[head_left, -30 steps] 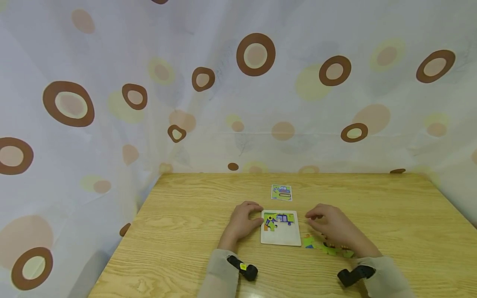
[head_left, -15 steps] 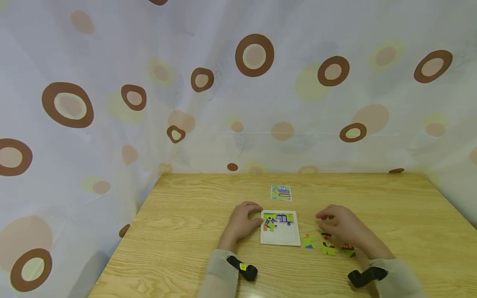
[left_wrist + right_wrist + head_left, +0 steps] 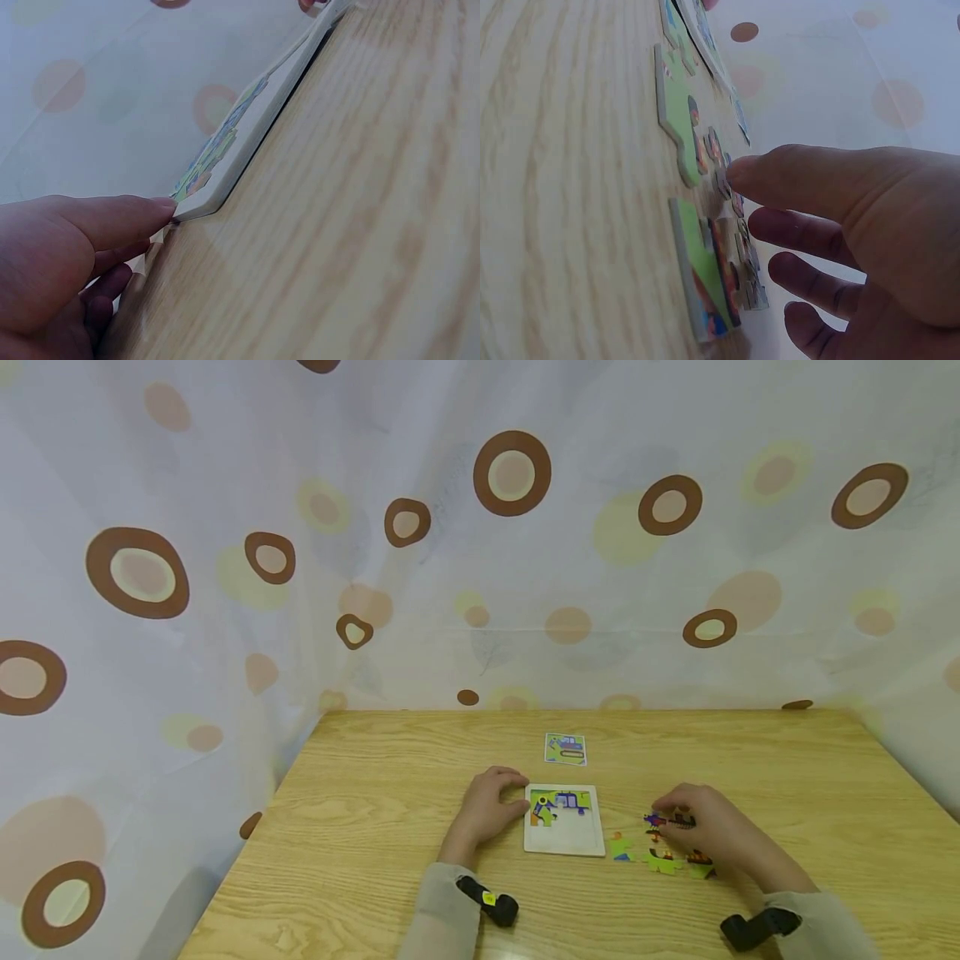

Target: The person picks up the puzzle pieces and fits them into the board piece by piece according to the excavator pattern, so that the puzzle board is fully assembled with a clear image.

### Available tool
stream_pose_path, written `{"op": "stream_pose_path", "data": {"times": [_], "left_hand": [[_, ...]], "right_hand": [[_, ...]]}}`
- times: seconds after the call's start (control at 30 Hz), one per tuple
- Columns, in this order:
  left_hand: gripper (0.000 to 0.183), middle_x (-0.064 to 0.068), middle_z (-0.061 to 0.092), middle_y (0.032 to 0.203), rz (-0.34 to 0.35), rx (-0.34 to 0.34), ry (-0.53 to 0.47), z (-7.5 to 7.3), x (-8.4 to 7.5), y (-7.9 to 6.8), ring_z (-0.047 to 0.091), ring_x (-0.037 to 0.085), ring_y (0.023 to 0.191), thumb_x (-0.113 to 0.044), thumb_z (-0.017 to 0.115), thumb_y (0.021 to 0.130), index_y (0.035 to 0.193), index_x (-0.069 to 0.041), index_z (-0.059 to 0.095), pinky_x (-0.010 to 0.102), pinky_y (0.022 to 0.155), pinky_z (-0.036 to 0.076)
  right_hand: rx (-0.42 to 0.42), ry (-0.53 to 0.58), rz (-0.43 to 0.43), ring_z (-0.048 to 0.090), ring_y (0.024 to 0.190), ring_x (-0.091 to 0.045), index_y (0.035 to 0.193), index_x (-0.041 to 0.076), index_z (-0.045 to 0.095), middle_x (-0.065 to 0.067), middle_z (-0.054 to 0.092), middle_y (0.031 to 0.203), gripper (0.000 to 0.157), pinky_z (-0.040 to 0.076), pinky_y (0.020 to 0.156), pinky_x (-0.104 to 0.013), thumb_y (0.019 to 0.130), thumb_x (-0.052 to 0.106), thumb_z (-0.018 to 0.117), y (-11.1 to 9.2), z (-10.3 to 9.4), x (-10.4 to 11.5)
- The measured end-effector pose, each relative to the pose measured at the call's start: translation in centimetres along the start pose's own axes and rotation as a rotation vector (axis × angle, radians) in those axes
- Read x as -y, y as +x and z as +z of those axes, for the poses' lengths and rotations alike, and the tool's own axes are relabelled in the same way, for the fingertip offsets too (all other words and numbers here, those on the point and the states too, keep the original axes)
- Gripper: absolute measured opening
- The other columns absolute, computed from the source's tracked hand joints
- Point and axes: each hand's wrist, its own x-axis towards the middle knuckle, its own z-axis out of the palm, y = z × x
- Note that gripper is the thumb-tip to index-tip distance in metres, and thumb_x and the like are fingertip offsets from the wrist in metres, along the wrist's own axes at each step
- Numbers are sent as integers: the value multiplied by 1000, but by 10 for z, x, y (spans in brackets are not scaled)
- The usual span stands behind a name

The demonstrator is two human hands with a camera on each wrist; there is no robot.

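A white puzzle tray [image 3: 564,839] lies flat on the table, its upper part filled with pieces of a blue and green digger picture. My left hand [image 3: 486,810] rests at the tray's left side, thumb and forefinger touching its edge. To the right, my right hand [image 3: 708,825] is low over loose jigsaw pieces. Its thumb tip meets a small dark piece [image 3: 715,150] in the right wrist view, the other fingers spread behind. A blue and red piece [image 3: 656,819] shows by the fingertips. Nearer me lie a green piece [image 3: 663,862] and a green-black piece [image 3: 701,865].
A small picture card [image 3: 565,749] of a digger lies beyond the tray. Between tray and right hand sits a green and blue piece [image 3: 620,847]. The wooden table [image 3: 390,777] ends at a spotted cloth [image 3: 570,568] behind and at the sides.
My right hand has moved right, away from the tray, and down to the loose pieces; its fingers now reach a dark piece. The left hand and tray stay put.
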Motion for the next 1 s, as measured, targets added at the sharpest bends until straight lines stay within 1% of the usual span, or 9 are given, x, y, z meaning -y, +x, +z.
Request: {"op": "stream_pose_path", "data": {"times": [0.23,0.47,0.63,0.87,1.0], "left_hand": [[31,2,58,130,-1,1,0,1,2,1,48,29,126,-20,72,91,121,-13,70,47,109,35],[31,2,58,130,-4,0,2,1,2,1,48,29,126,-20,72,91,121,-13,70,47,108,35],[31,3,58,130,-2,2,-2,0,1,0,48,30,126,-20,72,91,121,-12,70,47,108,35],[31,3,58,130,-4,-1,-2,-1,-1,-1,48,30,126,-19,72,91,121,-12,70,48,108,35],[31,3,58,130,-5,0,-5,-1,-2,-1,48,30,126,-20,72,91,121,-12,70,48,108,35]], "right_hand": [[49,49,-19,59,88,-16,116,2,69,-1,63,104,35,53,70,-30,87,19,77,-2,-1,-2],[59,39,-1,60,89,-15,115,4,70,0,64,104,34,54,71,-30,86,19,78,-1,0,-3],[66,34,-5,60,87,-12,115,3,70,1,64,102,34,53,71,-29,86,19,77,0,0,-3],[33,18,-46,53,81,-9,116,5,70,4,62,97,30,49,66,-27,88,15,73,4,0,-2],[17,-12,-74,54,82,-9,115,6,71,4,62,99,29,49,66,-27,88,16,72,7,-1,2]]}}
